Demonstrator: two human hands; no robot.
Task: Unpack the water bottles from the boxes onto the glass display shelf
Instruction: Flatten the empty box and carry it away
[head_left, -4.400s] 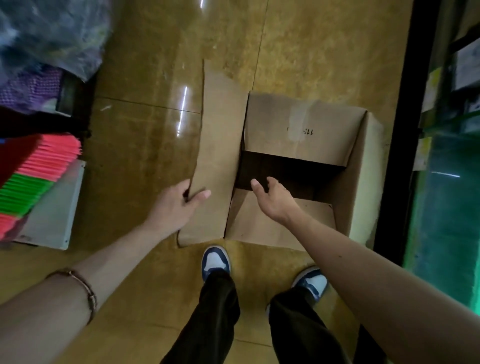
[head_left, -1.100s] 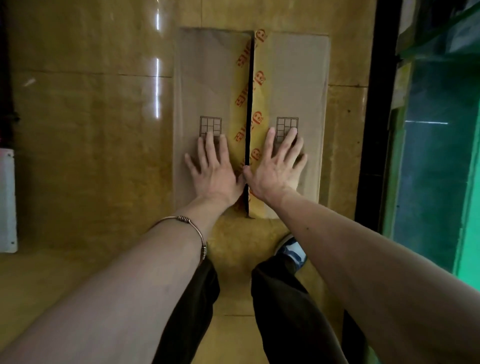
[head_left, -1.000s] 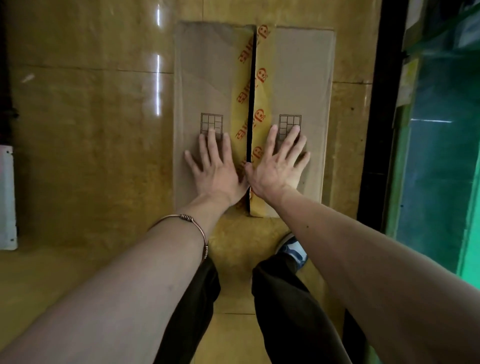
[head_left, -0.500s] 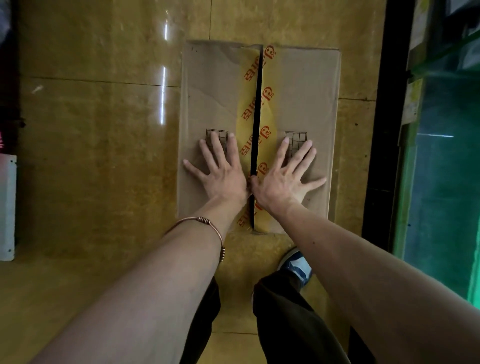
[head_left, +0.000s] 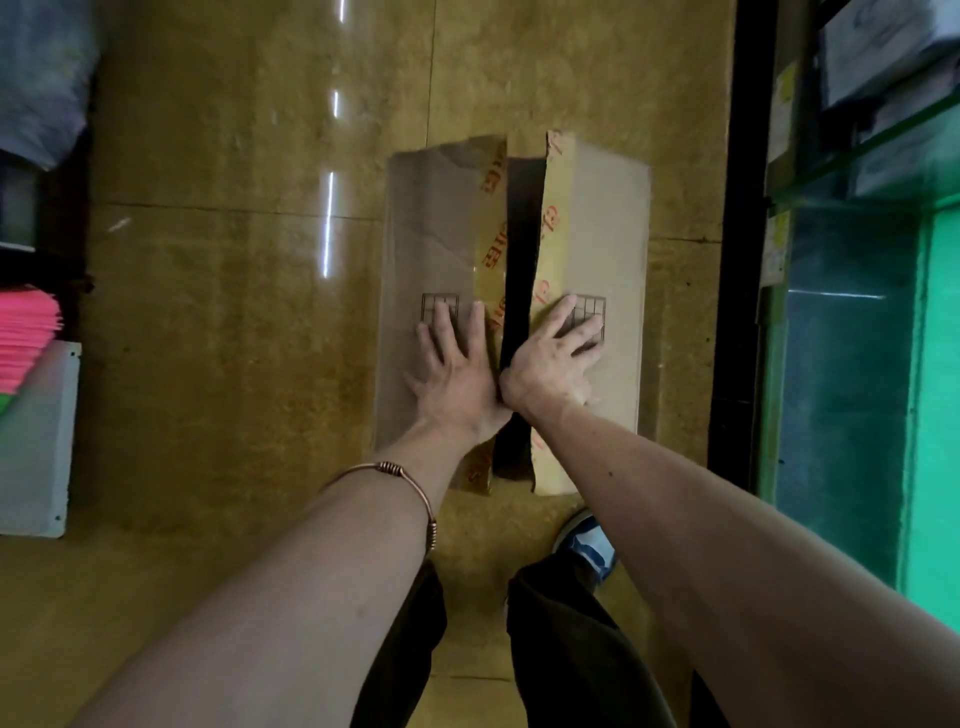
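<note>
A brown cardboard box (head_left: 597, 234) lies on the yellow tiled floor in front of me. Its two top flaps carry yellow tape with red print along a dark gap down the middle. My left hand (head_left: 457, 374) lies flat on the left flap (head_left: 431, 234) with straight fingers. My right hand (head_left: 550, 364) presses flat on the right flap, fingers spread over a printed grid mark. The right flap's inner edge is lifted. No water bottles are visible. The glass display shelf (head_left: 862, 156) stands at the right edge.
A black upright frame (head_left: 732, 260) and green glass panels (head_left: 852, 389) border the right side. Pink and green stacked sheets (head_left: 26, 332) and a white board (head_left: 36, 441) sit at the left. My shoe (head_left: 587, 540) and dark trousers are just below the box.
The box was open 4.4 s ago; both flaps were then folded down under my flat hands. In the last half second the gap between the flaps widened and the right flap's edge rose.
</note>
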